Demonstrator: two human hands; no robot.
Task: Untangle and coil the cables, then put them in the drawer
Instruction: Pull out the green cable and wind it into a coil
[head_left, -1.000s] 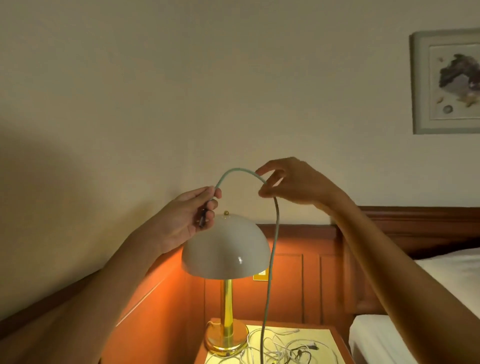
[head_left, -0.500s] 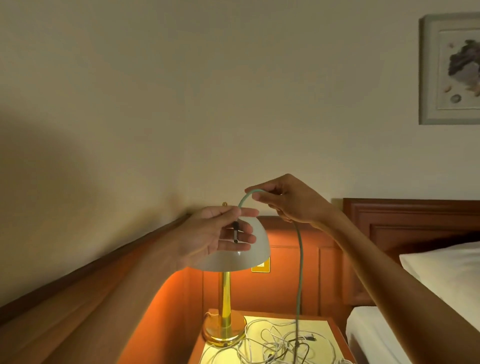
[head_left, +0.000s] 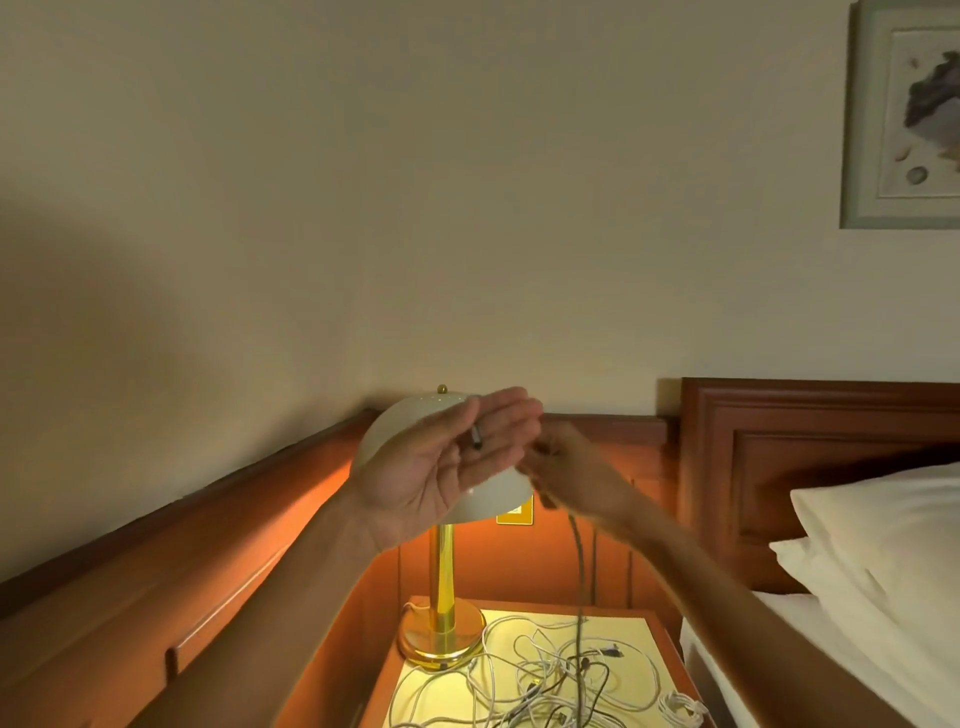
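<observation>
A person's left hand is raised in front of the cream dome-shaded brass table lamp, palm turned up towards the camera and fingers held out nearly straight. The thumb appears to pin the dark plug end of a thin grey-green cable against the fingers. The right hand, blurred by motion, sits just beyond the left fingertips with its fingers curled around the same cable. From there the cable hangs straight down to the lamplit wooden nightstand. Its lower end runs into a loose tangle of white and dark cables spread over the top beside the lamp's base. Both forearms reach in from the lower corners of the head view. A white pillow and a dark wooden headboard stand to the right, and a framed picture hangs on the wall above. Half a second earlier the right hand was higher, carrying the cable in an arch over the left hand. It has since dropped level with the left fingertips and the arch is gone, while the left hand's fingers have flattened out from a curl. More of the nightstand top now shows.
</observation>
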